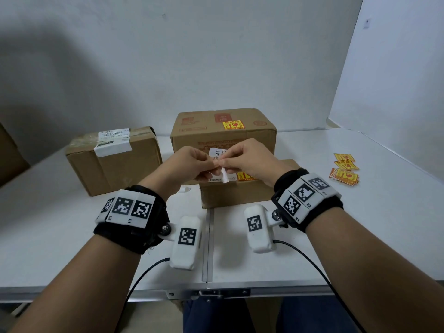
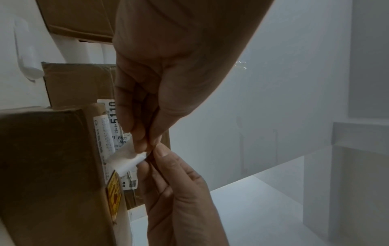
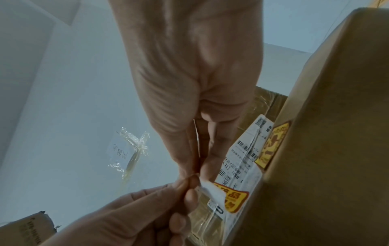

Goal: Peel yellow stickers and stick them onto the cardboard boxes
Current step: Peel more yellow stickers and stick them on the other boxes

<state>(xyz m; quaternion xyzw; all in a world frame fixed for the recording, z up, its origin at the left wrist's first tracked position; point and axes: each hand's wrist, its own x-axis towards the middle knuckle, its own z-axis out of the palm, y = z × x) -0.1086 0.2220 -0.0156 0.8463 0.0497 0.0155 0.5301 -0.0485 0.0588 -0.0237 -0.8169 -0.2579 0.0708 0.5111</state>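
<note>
White walls close in behind a pale folding table (image 1: 300, 248), and both hands meet just above its middle, raised in front of the person rather than resting on it. The left hand (image 1: 189, 162) and the right hand (image 1: 245, 159) pinch the same small sticker (image 1: 224, 176) between thumb and fingertips; its white backing curls down from the pinch, which suggests the liner is being split from the yellow face. Held up like this, the edge can be worked with both thumbs at once.

Directly beneath the hands lies a low cardboard box (image 1: 230, 195) that already carries a yellow sticker (image 1: 245, 176) beside its white shipping label (image 1: 217, 153). Behind the hands stands a taller box (image 1: 223, 133), also with a yellow sticker (image 1: 233, 124) on top. Off beyond the left hand sits a third box (image 1: 113, 162) bearing only white labels, so it looks like the one still waiting. A loose pile of yellow stickers (image 1: 344, 169) lies out past the right hand, within easy reach for that side. A scrap of white liner (image 1: 185, 189) lies just under the left wrist.
</note>
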